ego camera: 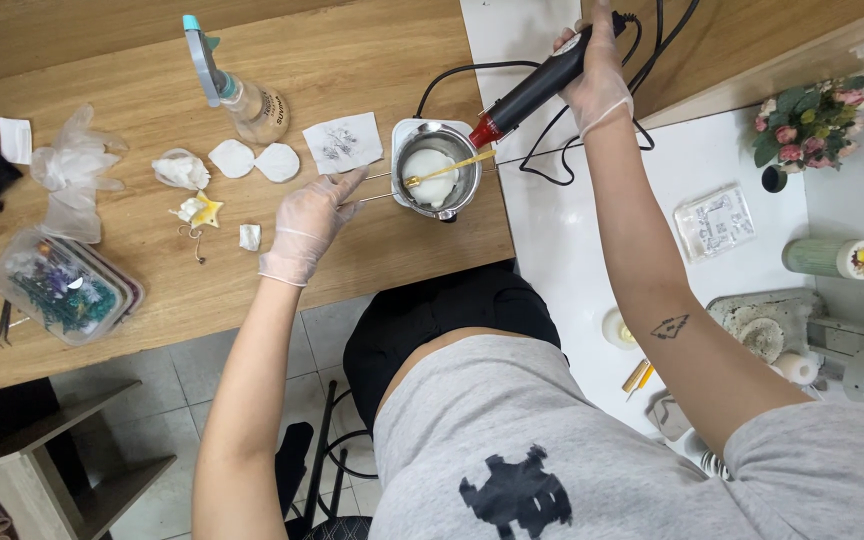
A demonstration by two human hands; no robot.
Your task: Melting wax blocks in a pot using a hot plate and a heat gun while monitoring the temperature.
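My right hand [593, 72], in a thin clear glove, grips a black and red heat tool [535, 87] with its nozzle aimed down at a small steel melting pot [439, 168]. White wax [433, 176] fills the pot, and a yellow stick [449, 168] lies across it. My gloved left hand [308, 224] reaches toward the pot's wire handle [374, 186], fingers apart, fingertips at the handle; whether they touch it I cannot tell. The pot stands on a small white hot plate [403, 131] at the wooden table's right end.
On the wooden table [132, 300] lie a spray bottle [235, 88], spare gloves [72, 170], white shell shapes [254, 160], a star ornament [199, 211] and a box of dried flowers [60, 286]. The white table [572, 260] holds a clear mould [715, 222], a flower pot [810, 125] and candles.
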